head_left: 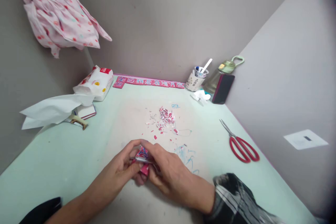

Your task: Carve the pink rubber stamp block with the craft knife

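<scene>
Two hands drawn close: left hand [118,171] curled round the piece, right hand [170,169] closed on the tool. Between them, a red patterned piece [144,170] is held, crossed by a silver tool [141,159]. Beyond both, small scraps [167,116] are strewn. Carving seems in hand; firm bracing, light strokes called for.

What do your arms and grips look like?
My right sleeve is black, grey and white plaid, stopping before the wrist. My left forearm is bare, something black beside it. Left grip and right grip wear no gloves; no rings show.
</scene>
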A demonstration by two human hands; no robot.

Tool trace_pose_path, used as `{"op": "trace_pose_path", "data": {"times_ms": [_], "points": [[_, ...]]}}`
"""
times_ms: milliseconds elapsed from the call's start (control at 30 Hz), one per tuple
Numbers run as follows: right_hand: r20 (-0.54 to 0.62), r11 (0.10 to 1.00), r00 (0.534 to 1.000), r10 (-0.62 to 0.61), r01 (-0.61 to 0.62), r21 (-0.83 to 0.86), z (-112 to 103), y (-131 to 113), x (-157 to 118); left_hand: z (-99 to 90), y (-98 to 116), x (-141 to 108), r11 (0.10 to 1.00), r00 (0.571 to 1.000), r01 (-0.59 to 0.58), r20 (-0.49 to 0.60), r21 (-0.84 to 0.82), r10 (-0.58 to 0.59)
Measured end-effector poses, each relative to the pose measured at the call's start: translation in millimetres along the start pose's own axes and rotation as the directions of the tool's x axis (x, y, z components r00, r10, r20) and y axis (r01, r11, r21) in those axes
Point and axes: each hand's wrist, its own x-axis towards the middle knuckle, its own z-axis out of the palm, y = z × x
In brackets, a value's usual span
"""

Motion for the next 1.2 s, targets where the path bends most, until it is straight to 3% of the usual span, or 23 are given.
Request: {"op": "trace_pose_path", "data": {"times_ms": [100, 233, 433, 600, 700, 767, 867, 967, 1033, 1100, 1200], "points": [[-0.070, 0.973, 0.992, 0.109, -0.093, 0.209, 1, -4, 0, -1.2, -1, -2, 0.999, 0.999, -0.041, 0.022, -0.024, 0.041], [-0.186, 0.794, 0.914, 0.361, -0.197, 0.576, -3, -5, 5, -3.8, -6, -2, 0.997, 0.998, -0.067, 0.004, -0.038, 0.067], [-0.037, 0.505, 0.853, 0.521, -0.273, 0.819, -13, 0, 13, -3.6, -8, -2, 0.996, 0.997, -0.071, -0.019, -0.053, 0.070], [0.013, 0.373, 0.791, 0.611, -0.302, 0.878, -12, 0, 15, -1.7, -6, -3, 0.997, 0.996, -0.070, -0.049, -0.041, 0.068], [-0.047, 0.411, 0.722, 0.690, -0.338, 0.847, -24, 11, 16, -7.5, -8, -5, 0.997, 0.994, -0.079, -0.077, -0.015, 0.078], [-0.193, 0.507, 0.646, 0.738, -0.342, 0.791, -41, 24, 15, -13.6, -10, -6, 0.996, 0.991, -0.086, -0.100, 0.006, 0.086], [-0.328, 0.592, 0.593, 0.736, -0.327, 0.736, -65, 44, 9, -19.1, -13, -7, 0.997, 0.995, -0.071, -0.073, 0.039, 0.074], [-0.318, 0.624, 0.608, 0.727, -0.394, 0.674, -72, 49, 4, -17.6, -14, -6, 0.984, 0.996, -0.045, -0.074, 0.174, 0.059], [-0.309, 0.700, 0.672, 0.674, -0.445, 0.559, -67, 44, 2, -16.2, -14, -5, 0.926, 0.983, -0.032, -0.156, 0.376, 0.098], [-0.322, 0.821, 0.765, 0.558, -0.451, 0.351, -59, 37, -2, -17.1, -15, -4, 0.790, 0.952, -0.061, -0.201, 0.610, 0.229], [-0.315, 0.924, 0.872, 0.374, -0.380, 0.044, -47, 29, -11, -20.7, -16, -2, 0.545, 0.882, -0.150, -0.137, 0.825, 0.450]]}}
